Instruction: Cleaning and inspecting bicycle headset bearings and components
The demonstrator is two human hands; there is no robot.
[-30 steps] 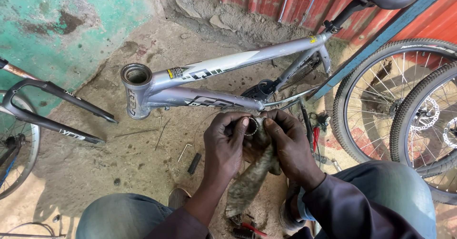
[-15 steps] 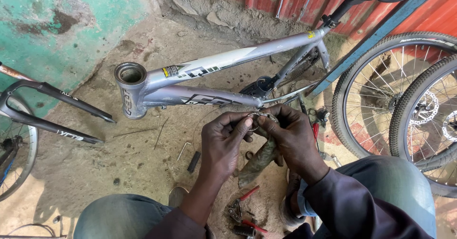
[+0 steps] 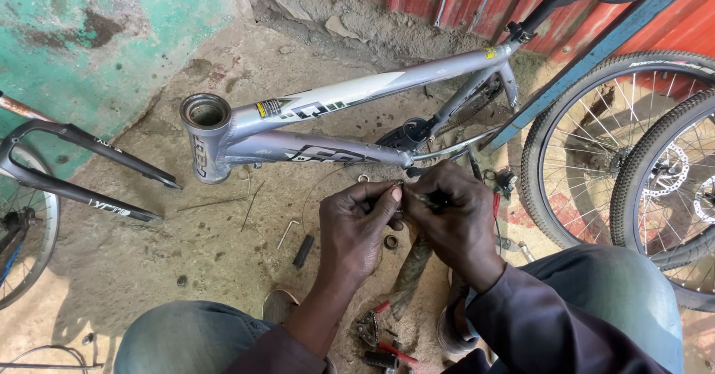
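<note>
From the head view, the left hand [image 3: 356,229] and right hand [image 3: 456,217] meet just below the silver metal bicycle frame [image 3: 328,124] lying on the dirt floor [image 3: 149,247]. Both sets of fingers pinch one small dark part [image 3: 406,199]; what it is, I cannot tell.

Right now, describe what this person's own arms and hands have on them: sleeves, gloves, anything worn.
Both hands are bare: no gloves, and no rings or watch that can be seen on the left hand or the right hand. Each forearm runs into a long dark purplish-grey sleeve; the right sleeve shows most, loose and creased, while the left sleeve is pushed back, leaving the forearm uncovered.
</note>
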